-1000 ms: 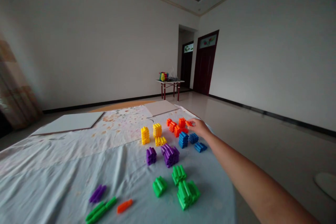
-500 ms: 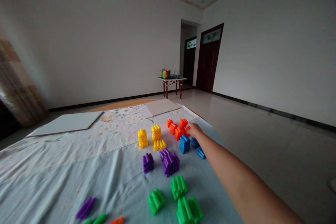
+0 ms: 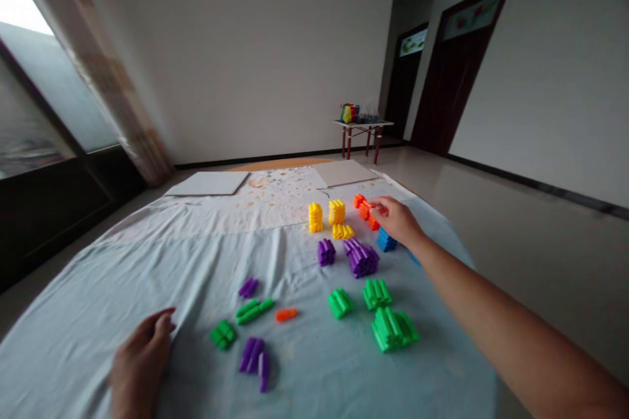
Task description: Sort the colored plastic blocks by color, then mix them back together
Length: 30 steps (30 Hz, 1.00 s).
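My right hand [image 3: 393, 217] reaches to the orange stacks [image 3: 364, 209] at the right of the cloth, its fingertips together at an orange piece; whether it grips the piece is unclear. Just below it stand blue pieces [image 3: 386, 240], partly hidden by my hand and forearm. At the lower left, my left hand [image 3: 145, 353] rests near the cloth with its fingers curved and thumb close to them; nothing shows in it. Right of it lie green pieces [image 3: 223, 334], purple pieces [image 3: 251, 355] and one loose orange piece [image 3: 286, 315].
Yellow stacks [image 3: 315, 217], purple bundles [image 3: 362, 260] and green bundles [image 3: 393, 329] stand on the cloth-covered table [image 3: 196, 275]. Two flat boards [image 3: 209, 183] lie at its far side. Behind is a small table [image 3: 363, 123] with a colourful bag.
The view has turned left and down, bringing my left hand and more loose pieces into sight. My right hand is still at the orange stacks.
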Available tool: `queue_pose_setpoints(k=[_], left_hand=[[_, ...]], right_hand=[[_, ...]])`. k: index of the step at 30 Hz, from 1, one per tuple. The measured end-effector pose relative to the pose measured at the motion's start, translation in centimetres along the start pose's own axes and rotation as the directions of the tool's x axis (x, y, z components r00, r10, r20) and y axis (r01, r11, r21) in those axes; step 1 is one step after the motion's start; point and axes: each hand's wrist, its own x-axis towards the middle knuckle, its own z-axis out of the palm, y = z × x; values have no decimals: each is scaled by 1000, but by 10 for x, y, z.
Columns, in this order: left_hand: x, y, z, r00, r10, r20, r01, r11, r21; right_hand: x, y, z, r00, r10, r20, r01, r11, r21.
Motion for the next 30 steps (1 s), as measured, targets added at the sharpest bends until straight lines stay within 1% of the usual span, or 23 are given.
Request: queue_pose_setpoints(k=[1,2,3,4,6,7,9,11,13,15,18,19,20,23,25,28,30], left_hand=[[0,-3,-5,999,-9,44,10,1000,-21],[-1,-5,-8,998,-19,59,21,999,-31],[0,-5,-9,997,-32,71,35,999,-40],[0,-5,-9,997,-32,68,35,998,-47],[-1,-2,-7,998,-15,59,19,998,-62],[-2,-1,-6,998,-2,56,6,998,-68],[-5,1,-6,999,18,52,-14,997,-74],[-7,3,-7,998,20,52,-16,997,-72],[-8,3,-8,999,22,46,-18,997,-74],[-9,3,-9,999,26,44,-23,996,-81],[-10,3,-10,999,30,43,-26,995,-97],[-10,3,-10,999,30,43,-25,995,-101],[-10,3,-10,999,29,44,-25,994,-103],[-10,4,-9,998,26,52,-20,994,-107],[-9,3,-9,998,23,55,-17,994,-105],[-9,2,-8,998,24,56,-18,994,-105],[-10,2,-9,998,30,58,-23,994,-109]], right_hand=[[-14,-21,6,996,-85,21,83,993,89],[-29,-43,12,981,-171,90,154,973,171],[-45,-64,19,955,-250,160,209,950,233],[-60,-84,28,914,-327,242,255,924,284],[-87,-118,50,810,-463,360,343,872,351],[-96,-132,63,779,-491,390,370,862,348],[-107,-151,90,730,-512,453,412,858,307],[-111,-163,116,704,-507,498,441,861,252],[-110,-170,138,696,-490,524,455,866,207],[-109,-173,154,695,-471,543,459,872,170],[-109,-173,166,682,-445,581,458,879,135],[-109,-172,166,686,-432,586,447,885,130],[-111,-171,165,700,-415,582,425,896,127],[-118,-170,157,774,-333,538,320,940,120],[-125,-170,152,803,-285,524,264,957,117],[-133,-171,147,808,-258,530,239,965,104],[-136,-172,145,797,-250,549,262,963,58]])
